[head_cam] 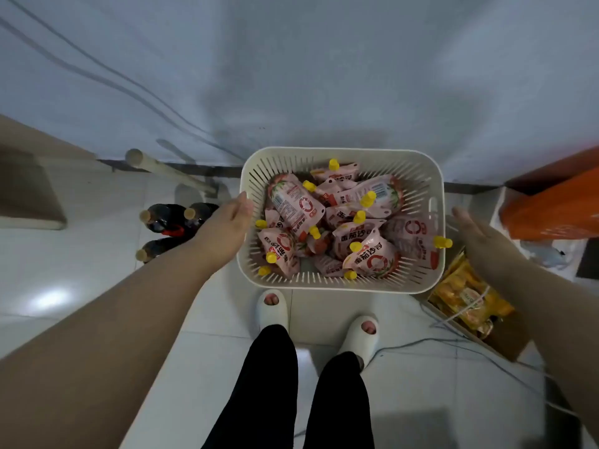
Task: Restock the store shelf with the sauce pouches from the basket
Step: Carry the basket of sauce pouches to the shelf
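Note:
A cream slotted plastic basket [340, 154] stands on the tiled floor in front of my feet. It is heaped with several pink sauce pouches [296, 204] with yellow caps. My left hand [227, 220] reaches to the basket's left wall with straight fingers, at or just touching the rim. My right hand [476, 236] hovers flat a little to the right of the basket's right wall, apart from it and holding nothing. No store shelf is visible.
Dark bottles [171, 218] stand on the floor left of the basket. A cardboard box of yellow packets [466, 296] lies at right, an orange box [551, 202] behind it. Loose cables [470, 345] trail across the tiles. A white wall rises behind the basket.

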A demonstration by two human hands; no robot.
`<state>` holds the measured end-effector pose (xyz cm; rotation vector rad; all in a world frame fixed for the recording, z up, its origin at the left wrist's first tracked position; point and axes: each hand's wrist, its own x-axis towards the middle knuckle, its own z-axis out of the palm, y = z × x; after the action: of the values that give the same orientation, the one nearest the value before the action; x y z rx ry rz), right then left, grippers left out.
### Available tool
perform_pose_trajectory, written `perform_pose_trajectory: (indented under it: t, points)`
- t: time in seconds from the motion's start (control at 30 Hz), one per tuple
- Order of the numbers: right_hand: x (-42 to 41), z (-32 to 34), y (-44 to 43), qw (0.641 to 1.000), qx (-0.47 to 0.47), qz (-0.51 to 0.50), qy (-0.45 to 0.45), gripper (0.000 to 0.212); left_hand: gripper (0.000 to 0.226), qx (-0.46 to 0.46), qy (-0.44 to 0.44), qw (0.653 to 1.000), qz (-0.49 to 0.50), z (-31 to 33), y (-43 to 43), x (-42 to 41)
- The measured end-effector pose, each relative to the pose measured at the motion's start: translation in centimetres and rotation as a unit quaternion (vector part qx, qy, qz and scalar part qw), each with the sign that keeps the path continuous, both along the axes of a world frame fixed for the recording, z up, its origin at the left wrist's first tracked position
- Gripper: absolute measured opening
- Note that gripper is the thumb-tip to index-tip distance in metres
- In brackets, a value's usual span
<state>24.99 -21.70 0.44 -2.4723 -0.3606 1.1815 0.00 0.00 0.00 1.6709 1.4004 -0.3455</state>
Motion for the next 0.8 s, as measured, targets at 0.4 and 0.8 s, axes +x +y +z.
perform_pose_trajectory:
  t: [0.4,0.8]
  points:
    - [1.6,-7.0,2.0,0.998,-0.051,0.014,0.036,0.048,0.053,-0.073,0.013,0.996,0.048,-7.0,2.5,0.2]
    - [3.9,-10.0,3.3,0.997,-0.061,-0.009,0.037,0.04,0.056,-0.067,-0.01,0.996,0.061,-10.0,3.4,1.1]
